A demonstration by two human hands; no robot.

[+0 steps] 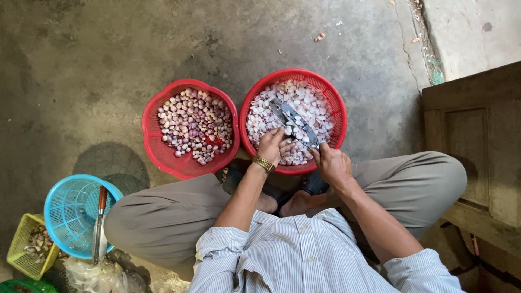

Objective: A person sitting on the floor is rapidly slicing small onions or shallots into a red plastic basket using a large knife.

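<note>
Right hand: fingers clamped on the handle of a metal blade, which lies angled over the right red basket of pale peeled cloves. Left hand, brass-coloured watch at the wrist: fingers pinched together on a small clove against the blade. Left red basket, touching the right one, holds purple-skinned shallots. Both stand on the concrete floor before the person's crossed legs. Near the floor's lower left corner: blue basket with a knife across it, yellow basket of scraps. Wooden door at the right edge.
</note>
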